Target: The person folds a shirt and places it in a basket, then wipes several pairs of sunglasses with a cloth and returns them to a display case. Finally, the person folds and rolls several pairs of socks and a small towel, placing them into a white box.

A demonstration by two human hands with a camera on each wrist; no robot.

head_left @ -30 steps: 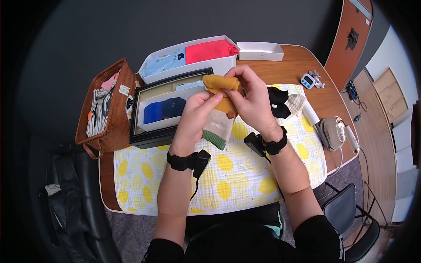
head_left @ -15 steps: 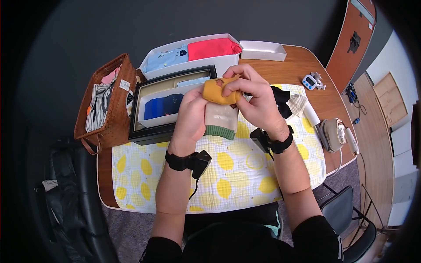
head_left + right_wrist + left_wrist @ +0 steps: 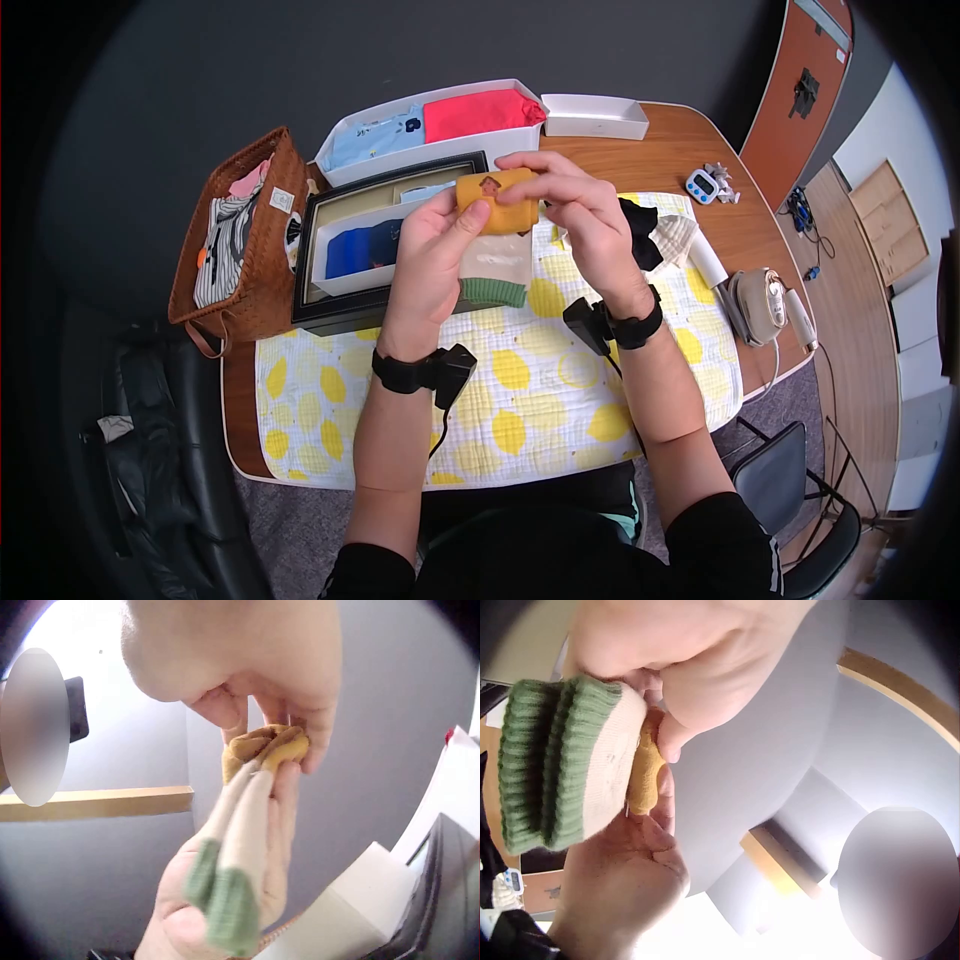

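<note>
Held up over the lemon-print cloth is a pair of socks point(image 3: 497, 255), with mustard feet, cream legs and green ribbed cuffs. The mustard part is folded over into a thick roll, a small brown figure showing on it. My left hand point(image 3: 428, 262) grips the roll's left side, thumb on its front. From the other side, my right hand point(image 3: 592, 222) holds the roll with its fingers. Seen from the right wrist, the two cream legs point(image 3: 244, 817) hang side by side below the mustard roll point(image 3: 289, 746). In the left wrist view the green cuffs point(image 3: 562, 765) face the camera.
Behind my left hand, a white box point(image 3: 328, 285) with blue folded items lies in a black case point(image 3: 345, 322). A wicker basket point(image 3: 262, 245) of clothes stands left. Black socks point(image 3: 640, 225), a timer point(image 3: 702, 186) and a beige iron point(image 3: 762, 305) are right. White bins stand behind.
The mustard part has been folded over into a wider, flatter roll, its brown figure now facing up. The right fingers have shifted across the roll; the green cuffs hang level instead of slanted.
</note>
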